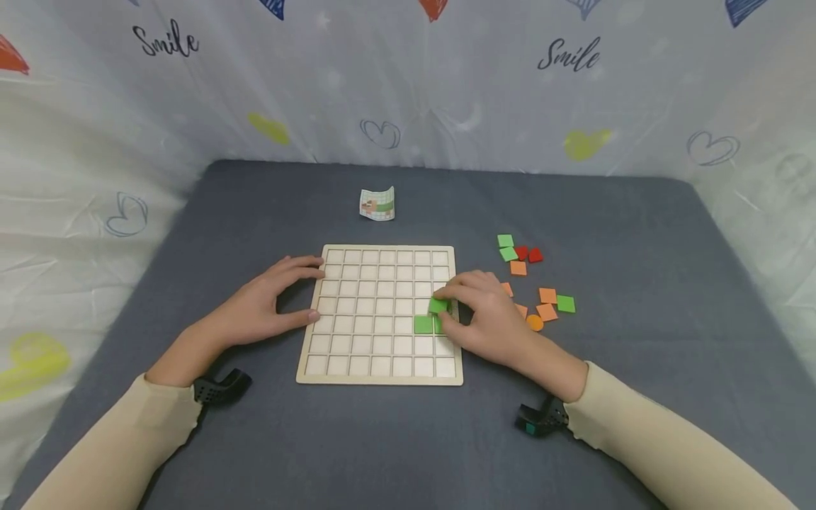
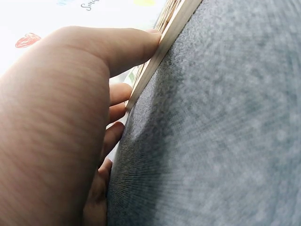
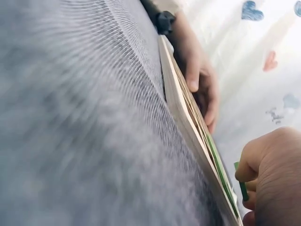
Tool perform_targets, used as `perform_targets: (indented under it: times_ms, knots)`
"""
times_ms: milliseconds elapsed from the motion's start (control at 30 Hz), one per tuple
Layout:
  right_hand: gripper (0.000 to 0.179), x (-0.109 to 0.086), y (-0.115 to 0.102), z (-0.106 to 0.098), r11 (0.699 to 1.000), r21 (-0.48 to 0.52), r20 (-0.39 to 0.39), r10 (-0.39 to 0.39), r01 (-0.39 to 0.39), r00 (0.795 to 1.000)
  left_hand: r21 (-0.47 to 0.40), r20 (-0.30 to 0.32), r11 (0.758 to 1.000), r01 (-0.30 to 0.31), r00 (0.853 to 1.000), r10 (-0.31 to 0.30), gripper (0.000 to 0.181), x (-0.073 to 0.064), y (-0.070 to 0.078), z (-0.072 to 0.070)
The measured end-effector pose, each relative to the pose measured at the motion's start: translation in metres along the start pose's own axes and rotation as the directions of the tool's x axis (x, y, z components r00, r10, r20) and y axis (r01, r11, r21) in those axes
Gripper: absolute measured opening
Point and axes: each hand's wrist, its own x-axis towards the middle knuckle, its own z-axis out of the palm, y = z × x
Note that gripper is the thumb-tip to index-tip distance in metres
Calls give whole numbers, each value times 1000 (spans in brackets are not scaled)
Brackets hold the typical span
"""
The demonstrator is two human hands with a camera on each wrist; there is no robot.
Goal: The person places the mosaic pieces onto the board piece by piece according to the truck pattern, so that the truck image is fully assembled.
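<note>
A wooden grid board [image 1: 366, 307] with square cells lies flat in the middle of the table. My right hand [image 1: 487, 319] pinches a green square tile [image 1: 438, 305] between thumb and fingers over the board's right side; the right wrist view shows that green tile [image 3: 241, 181] on edge above the board. Just below it, another green tile [image 1: 423, 324] sits in a cell, and one beside it is partly hidden by my right thumb. With thumb and fingers spread, my left hand [image 1: 261, 301] touches the board's left edge. In the left wrist view my thumb [image 2: 136, 44] rests against the wooden rim.
Right of the board lie loose pieces: green tiles [image 1: 565, 304], orange squares [image 1: 547, 295], red pieces [image 1: 535, 255] and an orange round piece [image 1: 534, 323]. Some are partly behind my right hand. A small printed card [image 1: 377, 204] with a curled corner lies beyond the board.
</note>
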Motion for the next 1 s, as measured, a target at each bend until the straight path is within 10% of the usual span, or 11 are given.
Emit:
perform_targets:
  times_ms: [433,1000]
  knots:
    - [21,18,-5,9,997,-57,143,52,-44,988,11,3,1000,12,1000,-12,66,0,0,0]
    - [21,18,-1,11,1000,-19,122,18,-16,992,0,-1,1000,-11,1000,11,65,0,0,0]
